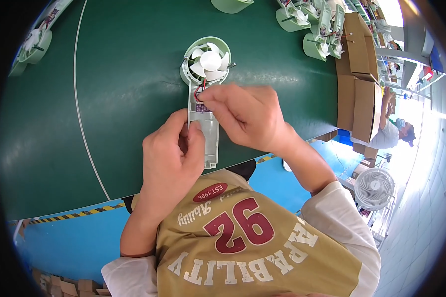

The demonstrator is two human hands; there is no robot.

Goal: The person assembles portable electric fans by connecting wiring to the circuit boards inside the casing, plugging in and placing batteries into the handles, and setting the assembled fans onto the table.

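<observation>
A pale green handheld fan body [212,143] lies in front of me, its handle pointing toward me and its round head with white blades [210,61] on the far side. My left hand [176,143] grips the handle's left edge between thumb and fingers. Over the upper handle, my right hand [245,114] pinches at the red and black wires [198,92], beside a small purple circuit board [201,107]. The fingertips hide exactly what is pinched. The near part of the handle is an open, hollow shell.
The green table [129,104] carries more fan bodies [312,29] at the far right and others [34,42] at the far left. Open cardboard boxes [354,99] stand along the right edge. Beyond them are another person [389,133] and a white standing fan [375,188].
</observation>
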